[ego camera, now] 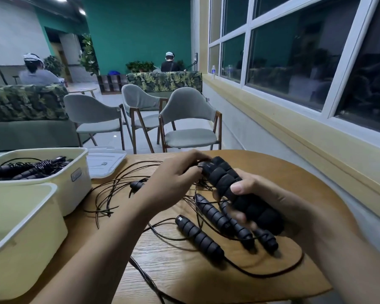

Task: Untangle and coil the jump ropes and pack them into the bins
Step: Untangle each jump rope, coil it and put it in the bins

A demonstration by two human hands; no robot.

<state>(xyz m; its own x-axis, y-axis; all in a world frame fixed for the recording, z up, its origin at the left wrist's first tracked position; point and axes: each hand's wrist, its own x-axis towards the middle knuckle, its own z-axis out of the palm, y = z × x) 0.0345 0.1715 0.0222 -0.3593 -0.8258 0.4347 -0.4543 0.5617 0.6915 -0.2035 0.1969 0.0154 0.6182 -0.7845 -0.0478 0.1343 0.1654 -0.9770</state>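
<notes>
**Wooden bench, bins at the left, ropes loose across the middle**

The bench (272,172) is light wood with a rounded edge. At its left stand two cream bins, touching: the near bin (31,227) and, behind it, the far bin (75,172) (black ropes lie in this one). A white lid (105,163) lies flat just beside the far bin. Thin black cords (110,194) loop in a tangle over the middle. Ribbed black handles (199,238) lie side by side near the front, and one more handle (137,185) sits among the cords.
</notes>
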